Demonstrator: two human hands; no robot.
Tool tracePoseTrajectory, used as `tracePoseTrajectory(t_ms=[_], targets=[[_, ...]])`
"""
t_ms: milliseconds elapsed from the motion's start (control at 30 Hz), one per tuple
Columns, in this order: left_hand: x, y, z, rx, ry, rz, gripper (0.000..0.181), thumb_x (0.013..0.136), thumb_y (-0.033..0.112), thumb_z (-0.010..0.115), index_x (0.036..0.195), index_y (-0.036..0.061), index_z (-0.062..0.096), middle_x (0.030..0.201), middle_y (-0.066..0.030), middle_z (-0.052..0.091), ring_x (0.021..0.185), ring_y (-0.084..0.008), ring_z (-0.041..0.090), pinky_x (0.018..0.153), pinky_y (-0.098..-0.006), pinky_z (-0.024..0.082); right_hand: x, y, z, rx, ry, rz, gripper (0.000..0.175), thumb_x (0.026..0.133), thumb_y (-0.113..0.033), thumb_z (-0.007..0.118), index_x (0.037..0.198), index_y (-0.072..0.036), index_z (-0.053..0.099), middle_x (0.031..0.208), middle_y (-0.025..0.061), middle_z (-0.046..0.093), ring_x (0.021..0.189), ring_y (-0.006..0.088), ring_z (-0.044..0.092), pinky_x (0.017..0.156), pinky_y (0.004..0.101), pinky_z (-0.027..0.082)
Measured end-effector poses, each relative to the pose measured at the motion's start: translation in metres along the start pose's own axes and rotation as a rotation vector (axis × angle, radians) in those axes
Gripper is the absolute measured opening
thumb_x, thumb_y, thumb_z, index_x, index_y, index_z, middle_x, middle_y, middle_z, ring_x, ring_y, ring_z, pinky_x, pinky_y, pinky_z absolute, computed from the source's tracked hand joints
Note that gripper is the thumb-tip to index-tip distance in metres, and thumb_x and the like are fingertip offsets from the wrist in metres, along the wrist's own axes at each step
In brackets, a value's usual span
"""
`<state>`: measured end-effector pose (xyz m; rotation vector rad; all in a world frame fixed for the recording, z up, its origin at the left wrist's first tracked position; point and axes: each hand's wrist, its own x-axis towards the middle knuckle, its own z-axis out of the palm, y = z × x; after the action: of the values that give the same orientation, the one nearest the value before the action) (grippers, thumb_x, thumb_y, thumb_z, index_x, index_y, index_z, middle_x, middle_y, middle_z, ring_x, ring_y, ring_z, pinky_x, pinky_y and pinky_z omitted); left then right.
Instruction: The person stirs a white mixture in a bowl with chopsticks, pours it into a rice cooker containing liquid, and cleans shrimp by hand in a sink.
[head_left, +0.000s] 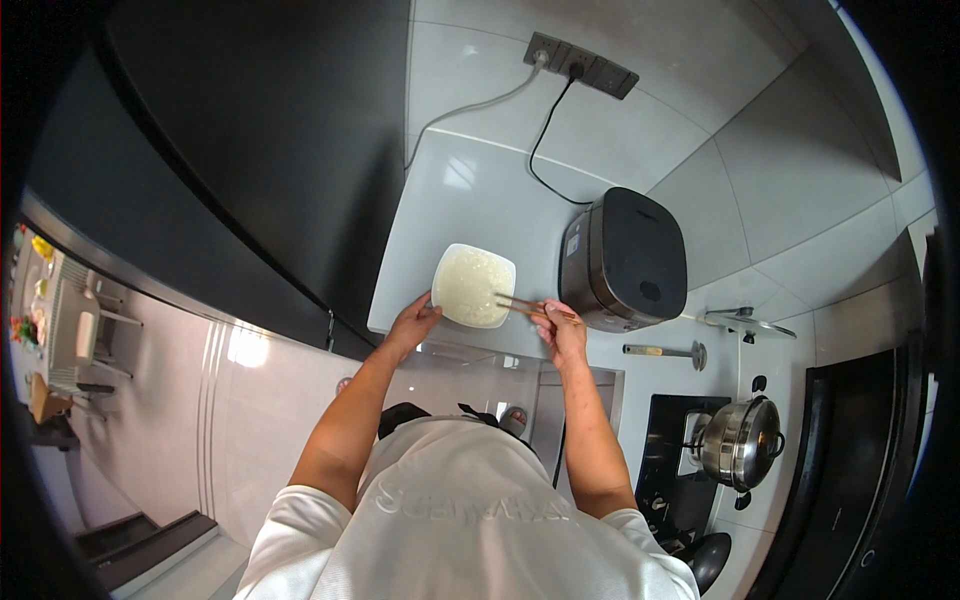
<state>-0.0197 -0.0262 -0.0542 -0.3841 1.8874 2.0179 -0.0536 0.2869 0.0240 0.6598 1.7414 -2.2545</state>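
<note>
A square white bowl (450, 250) with rounded corners stands near the front edge of the grey-white countertop (465, 180). Inside it is a pale, cream-coloured liquid mixture (472, 285) with small lumps at the surface. My left hand (414, 322) grips the bowl's lower left rim, thumb on top. In my right hand (561, 328) is a pair of wooden chopsticks (525, 305); their tips reach into the mixture at the bowl's right side. The fingers under the bowl's edge are partly hidden.
Right of the bowl stands a dark rice cooker (637, 255), its black cord (547, 127) running to a wall socket strip (581, 64). A slotted ladle (667, 351) and a glass lid (750, 324) lie farther right. A lidded steel pot (739, 442) sits on the gas hob (660, 465).
</note>
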Motion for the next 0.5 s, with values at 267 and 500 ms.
tracePoseTrajectory(t_ms=[267,500], targets=[[-0.001,0.000,-0.003,0.017,0.001,0.017,0.058,0.099,0.025,0.062,0.151,0.0143,0.040,0.084,0.0034,0.055,0.082,-0.0070,0.048,0.083,-0.0233,0.042,-0.004,0.002,0.011,0.142,0.027,0.024,0.023,0.096,-0.012,0.063,0.115,0.000,0.063,0.102,0.0126,0.073,0.077,0.0165,0.072,0.047,0.0195,0.048],[0.000,-0.001,-0.003,0.030,0.004,0.025,0.057,0.099,0.024,0.063,0.151,0.0159,0.042,0.082,0.0034,0.055,0.081,-0.0069,0.048,0.082,-0.0231,0.042,-0.006,-0.001,0.013,0.100,0.042,-0.022,0.018,0.097,-0.012,0.061,0.111,-0.001,0.065,0.099,0.0111,0.073,0.074,0.0154,0.072,0.047,0.0201,0.048]])
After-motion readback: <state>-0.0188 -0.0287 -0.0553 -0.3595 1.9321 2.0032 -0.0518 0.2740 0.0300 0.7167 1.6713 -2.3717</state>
